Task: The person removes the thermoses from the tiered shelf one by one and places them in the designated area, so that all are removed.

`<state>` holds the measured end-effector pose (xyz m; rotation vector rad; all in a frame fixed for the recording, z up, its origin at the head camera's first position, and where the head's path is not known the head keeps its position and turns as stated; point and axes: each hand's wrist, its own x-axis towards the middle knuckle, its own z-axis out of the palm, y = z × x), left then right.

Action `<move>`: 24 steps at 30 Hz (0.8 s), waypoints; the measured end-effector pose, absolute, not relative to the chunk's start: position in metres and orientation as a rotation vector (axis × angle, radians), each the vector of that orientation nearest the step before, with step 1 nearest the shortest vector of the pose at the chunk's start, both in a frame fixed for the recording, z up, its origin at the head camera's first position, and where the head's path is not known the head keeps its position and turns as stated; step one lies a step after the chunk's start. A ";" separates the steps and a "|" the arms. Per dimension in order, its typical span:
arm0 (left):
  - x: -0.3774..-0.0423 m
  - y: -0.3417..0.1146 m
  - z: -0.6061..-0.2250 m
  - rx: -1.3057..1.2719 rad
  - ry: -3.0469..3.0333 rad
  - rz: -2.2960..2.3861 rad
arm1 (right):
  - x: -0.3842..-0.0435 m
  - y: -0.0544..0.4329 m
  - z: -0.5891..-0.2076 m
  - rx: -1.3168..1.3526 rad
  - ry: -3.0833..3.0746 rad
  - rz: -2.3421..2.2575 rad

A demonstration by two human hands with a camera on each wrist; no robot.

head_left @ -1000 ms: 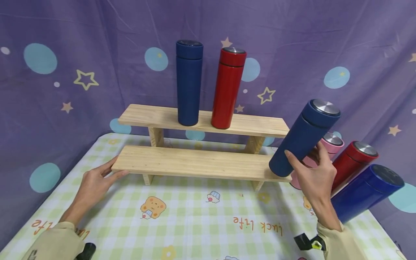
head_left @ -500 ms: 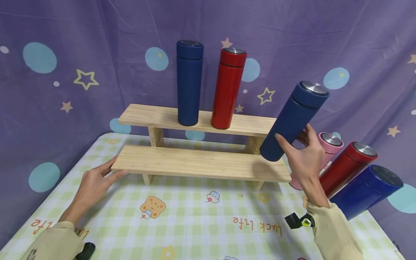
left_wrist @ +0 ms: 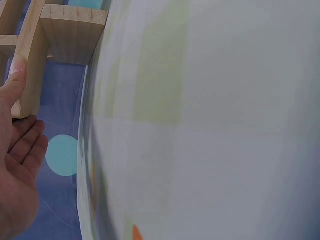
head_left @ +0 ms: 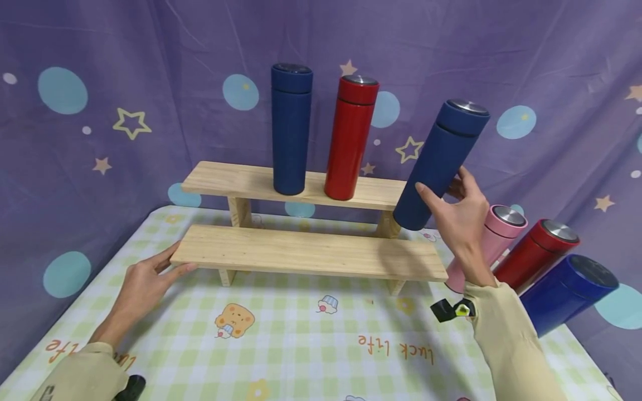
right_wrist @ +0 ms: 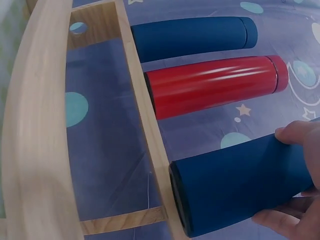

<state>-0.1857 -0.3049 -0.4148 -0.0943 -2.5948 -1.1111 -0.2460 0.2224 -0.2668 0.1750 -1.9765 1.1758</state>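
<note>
My right hand (head_left: pixel 458 217) grips a dark blue thermos (head_left: pixel 441 164) with a silver-topped lid round its lower half. It leans to the right, its base overlapping the right end of the upper shelf (head_left: pixel 225 178) in the head view. In the right wrist view, that base shows right at the shelf's edge. On the same shelf stand another blue thermos (head_left: pixel 292 131) and a red thermos (head_left: pixel 351 139). My left hand (head_left: pixel 145 284) holds the left corner of the two-tier wooden stand's lower shelf (head_left: pixel 311 253), thumb (left_wrist: pixel 17 75) on the front edge and fingers at the end.
At the right of the checked table cover (head_left: pixel 301 345) are a pink thermos (head_left: pixel 501 223), a red thermos (head_left: pixel 539 253) and a glossy blue thermos (head_left: pixel 567 295). My right forearm partly overlaps this group. A purple patterned curtain (head_left: pixel 175 83) hangs behind.
My right hand has raised the blue thermos up, left and back, from over the lower shelf's right end to the upper shelf's right end. My left hand stays at the lower shelf's corner.
</note>
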 end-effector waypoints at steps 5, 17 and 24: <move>-0.186 -0.304 -0.414 -0.094 -2.595 -1.105 | -0.248 0.222 -0.261 0.179 -2.010 1.187; -0.186 -0.305 -0.415 -0.096 -2.584 -1.117 | -0.270 0.210 -0.249 0.226 -2.058 1.189; -0.186 -0.305 -0.415 -0.096 -2.590 -1.108 | -0.288 0.205 -0.249 0.223 -2.090 1.202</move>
